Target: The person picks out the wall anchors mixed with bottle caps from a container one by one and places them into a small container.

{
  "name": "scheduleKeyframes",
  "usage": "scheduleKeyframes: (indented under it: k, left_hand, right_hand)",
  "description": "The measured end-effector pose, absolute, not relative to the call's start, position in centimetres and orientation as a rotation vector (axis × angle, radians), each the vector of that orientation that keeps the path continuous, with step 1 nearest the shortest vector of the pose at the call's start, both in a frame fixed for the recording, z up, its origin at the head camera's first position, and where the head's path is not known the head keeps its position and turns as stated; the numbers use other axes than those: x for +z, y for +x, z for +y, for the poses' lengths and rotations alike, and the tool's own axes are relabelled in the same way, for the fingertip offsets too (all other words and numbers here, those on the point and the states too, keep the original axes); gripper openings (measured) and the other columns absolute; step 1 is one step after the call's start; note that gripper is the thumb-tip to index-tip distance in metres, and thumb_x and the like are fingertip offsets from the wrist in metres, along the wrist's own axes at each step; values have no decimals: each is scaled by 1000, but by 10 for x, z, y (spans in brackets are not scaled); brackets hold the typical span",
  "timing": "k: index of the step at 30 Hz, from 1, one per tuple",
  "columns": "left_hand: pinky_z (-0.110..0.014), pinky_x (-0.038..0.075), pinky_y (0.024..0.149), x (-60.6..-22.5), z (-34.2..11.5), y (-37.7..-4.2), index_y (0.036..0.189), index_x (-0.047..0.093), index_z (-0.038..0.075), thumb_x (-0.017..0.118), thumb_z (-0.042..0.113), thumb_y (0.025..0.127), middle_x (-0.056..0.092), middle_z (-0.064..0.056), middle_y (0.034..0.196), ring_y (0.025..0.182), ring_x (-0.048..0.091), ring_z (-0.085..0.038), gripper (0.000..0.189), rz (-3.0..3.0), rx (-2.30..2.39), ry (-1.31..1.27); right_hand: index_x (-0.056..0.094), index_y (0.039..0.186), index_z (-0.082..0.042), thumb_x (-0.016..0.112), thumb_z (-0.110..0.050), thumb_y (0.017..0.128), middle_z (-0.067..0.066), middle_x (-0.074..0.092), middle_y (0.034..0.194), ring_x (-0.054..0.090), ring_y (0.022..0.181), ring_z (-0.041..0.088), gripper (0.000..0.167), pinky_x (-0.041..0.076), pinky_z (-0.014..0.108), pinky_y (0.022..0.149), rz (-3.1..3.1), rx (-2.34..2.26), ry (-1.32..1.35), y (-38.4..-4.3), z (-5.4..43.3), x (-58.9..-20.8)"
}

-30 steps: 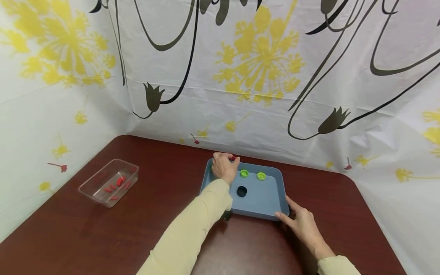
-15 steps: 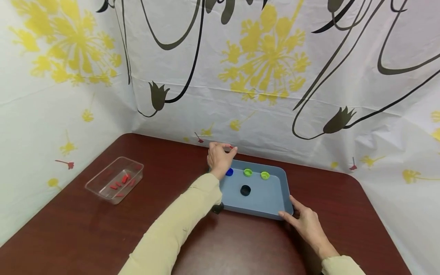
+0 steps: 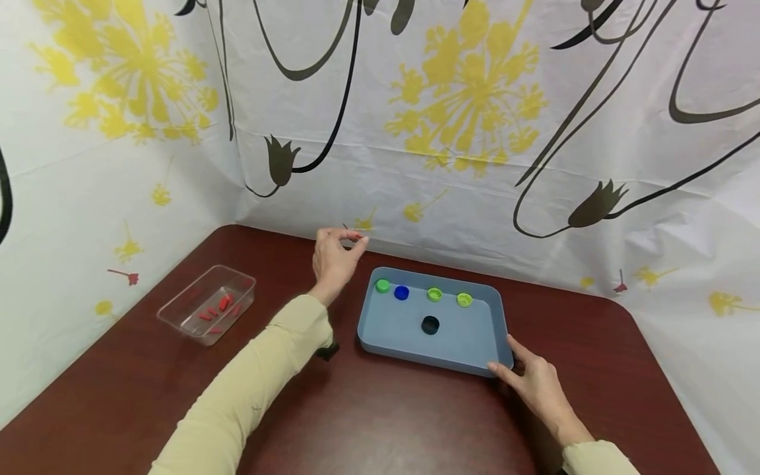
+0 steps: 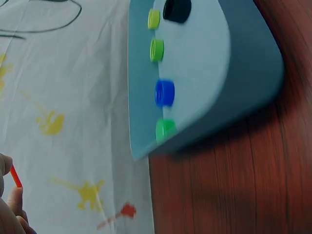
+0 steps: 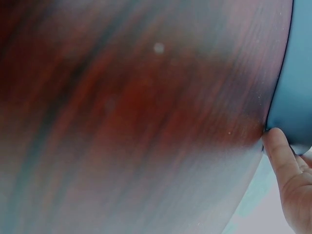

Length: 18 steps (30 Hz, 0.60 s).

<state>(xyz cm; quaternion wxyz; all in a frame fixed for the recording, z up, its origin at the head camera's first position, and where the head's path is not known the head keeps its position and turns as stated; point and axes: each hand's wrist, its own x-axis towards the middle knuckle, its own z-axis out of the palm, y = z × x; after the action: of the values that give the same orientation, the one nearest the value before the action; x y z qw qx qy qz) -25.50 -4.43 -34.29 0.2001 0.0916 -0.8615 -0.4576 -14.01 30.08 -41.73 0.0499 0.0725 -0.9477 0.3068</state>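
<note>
My left hand [image 3: 334, 260] is raised to the left of the blue tray [image 3: 410, 353], above the table's back part. Between thumb and fingers it pinches a small red stick-like piece [image 4: 16, 176]. With thumb and fingers, my right hand [image 3: 537, 386] grips the tray's near right corner. Along the tray's back side lie a green bottle cap [image 3: 382, 285], a blue bottle cap [image 3: 401, 293] and two yellow-green bottle caps [image 3: 435, 294]. A black round cap [image 3: 430, 324] sits near the tray's middle. In the right wrist view the thumb [image 5: 280, 151] touches the tray's wall.
A clear plastic box [image 3: 178, 305] with several small red pieces [image 3: 223, 303] stands on the table's left. Behind the dark red-brown table [image 3: 380, 409] hangs a white sheet [image 3: 332, 132] with printed flowers, which also runs along the left side.
My left hand has moved left from over the tray's back left corner, carrying the red piece and uncovering the green and blue caps. My right hand stays at the tray corner.
</note>
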Motion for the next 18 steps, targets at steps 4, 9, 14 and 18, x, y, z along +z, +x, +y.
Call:
scheduleKeyframes:
  k: [4,9,14,18]
  left_hand:
    - [-42,43,79,-341,-69,-250,101,71,18,69,40,83,49,-6,119,102,53,-24,29,-2383,-1256,276]
    - [-45,43,80,-340,-102,-242,100,72,17,69,41,82,50,-7,119,106,53,-26,30,-2353,-1188,327]
    - [-48,42,81,-343,-138,-231,100,72,13,69,39,83,50,-11,120,106,53,-30,31,-2333,-1104,371]
    - [-50,40,83,-349,-166,-220,102,71,10,68,37,84,49,-14,121,107,51,-33,32,-2336,-1044,418]
  right_hand:
    - [40,137,9,72,-32,82,33,57,118,67,91,32,75,54,35,67,-2893,932,211,-140,300,-418]
    - [39,137,9,72,-32,83,32,59,115,67,91,31,75,54,34,68,-2904,919,209,-141,300,-418]
    - [40,137,10,72,-32,82,34,57,117,67,92,33,76,54,37,69,-2907,909,204,-140,300,-417]
    - [41,136,10,72,-32,82,34,58,115,67,90,33,75,54,38,69,-2908,896,214,-141,301,-416]
